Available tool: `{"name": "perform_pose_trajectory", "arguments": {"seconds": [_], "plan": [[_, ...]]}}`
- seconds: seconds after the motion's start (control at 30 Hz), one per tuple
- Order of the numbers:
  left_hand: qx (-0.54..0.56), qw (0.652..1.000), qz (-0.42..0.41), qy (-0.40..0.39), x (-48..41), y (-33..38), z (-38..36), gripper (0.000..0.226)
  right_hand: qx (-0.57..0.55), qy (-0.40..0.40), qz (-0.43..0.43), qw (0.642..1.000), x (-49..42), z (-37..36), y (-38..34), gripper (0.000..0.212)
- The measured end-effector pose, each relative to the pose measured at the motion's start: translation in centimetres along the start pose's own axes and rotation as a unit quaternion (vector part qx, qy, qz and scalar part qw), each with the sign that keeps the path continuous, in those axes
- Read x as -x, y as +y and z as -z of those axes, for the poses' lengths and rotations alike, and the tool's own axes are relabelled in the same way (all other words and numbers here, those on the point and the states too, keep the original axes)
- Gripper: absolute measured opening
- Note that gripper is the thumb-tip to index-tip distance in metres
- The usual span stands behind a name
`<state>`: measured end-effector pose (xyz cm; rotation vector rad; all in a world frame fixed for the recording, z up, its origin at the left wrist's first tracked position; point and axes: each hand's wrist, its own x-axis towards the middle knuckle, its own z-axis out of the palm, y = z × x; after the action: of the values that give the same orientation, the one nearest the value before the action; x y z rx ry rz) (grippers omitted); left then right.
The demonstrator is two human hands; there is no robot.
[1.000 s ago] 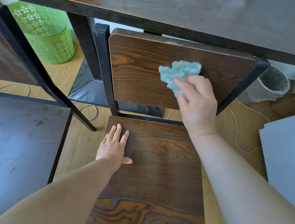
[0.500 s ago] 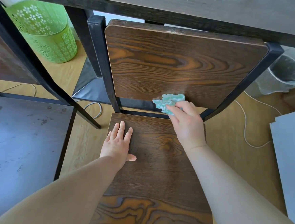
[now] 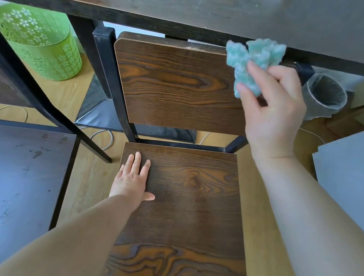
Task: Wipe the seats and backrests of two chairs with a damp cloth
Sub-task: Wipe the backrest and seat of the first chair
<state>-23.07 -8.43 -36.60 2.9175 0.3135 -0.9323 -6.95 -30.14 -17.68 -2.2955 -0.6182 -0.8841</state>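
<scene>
The right fingers point(image 3: 258, 72) and thumb curl round a crumpled, fluffy teal cloth point(image 3: 255, 61) and pinch it. The loose upper folds of the cloth stand free above the fingertips. The right hand point(image 3: 273, 116) holds the cloth at the upper right corner of the backrest point(image 3: 176, 83); contact with the panel cannot be confirmed.

The left hand point(image 3: 132, 178) lies flat, with the fingers straight and close together and the thumb spread sideways. It presses on the rear left area of the seat point(image 3: 193, 206).

Backrest and seat are rectangular, round-cornered boards with a dark brown wood-grain finish, mounted on a black metal frame. A dark table edge point(image 3: 163, 25) runs above the backrest.

A scuffed, dark neighbouring chair seat point(image 3: 16, 179) lies to the left. A green perforated plastic basket point(image 3: 44, 50) stands far left, and a lined waste bin point(image 3: 323, 96) stands on the right.
</scene>
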Motion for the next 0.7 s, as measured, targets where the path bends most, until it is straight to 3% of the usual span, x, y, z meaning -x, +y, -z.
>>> {"name": "perform_pose_trajectory", "arguments": {"seconds": [0.17, 0.43, 0.7], "plan": [[0.003, 1.0, -0.002, 0.003, 0.1, 0.0, -0.1, 0.11, 0.003, -0.002, 0.001, 1.0, -1.2, -0.7, 0.7, 0.034], [-0.01, 1.0, -0.003, -0.002, 0.1, -0.1, -0.1, 0.108, 0.024, 0.0, 0.017, 1.0, 2.6, -2.8, 2.0, 0.015], [-0.033, 0.999, -0.006, -0.006, -0.1, 0.1, -0.3, 0.107, 0.021, -0.136, -0.02, 0.99, 9.6, -4.8, 3.9, 0.023]]}}
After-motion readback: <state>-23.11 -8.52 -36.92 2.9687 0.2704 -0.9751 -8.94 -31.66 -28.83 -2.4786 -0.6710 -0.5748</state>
